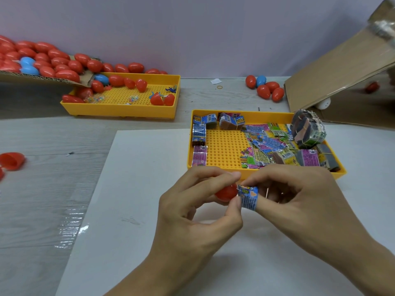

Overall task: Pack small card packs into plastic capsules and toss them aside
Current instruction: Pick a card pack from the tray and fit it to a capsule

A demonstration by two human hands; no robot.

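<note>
My left hand (192, 212) grips a red capsule half (226, 192) between thumb and fingers, above the white sheet. Against its opening my right hand (299, 201) pinches a small blue card pack (249, 197). The two hands meet just in front of the near yellow tray (226, 113). That tray holds several loose card packs (265, 144) and banded bundles (307, 129). Whether the pack is partly inside the capsule half is hidden by my fingers.
A second yellow tray (128, 112) at the back left holds red and blue capsules spilling from a cardboard ramp (42, 79). A few closed capsules (267, 87) lie near a cardboard box (333, 77) at the right. An open red capsule half (11, 160) lies at the far left.
</note>
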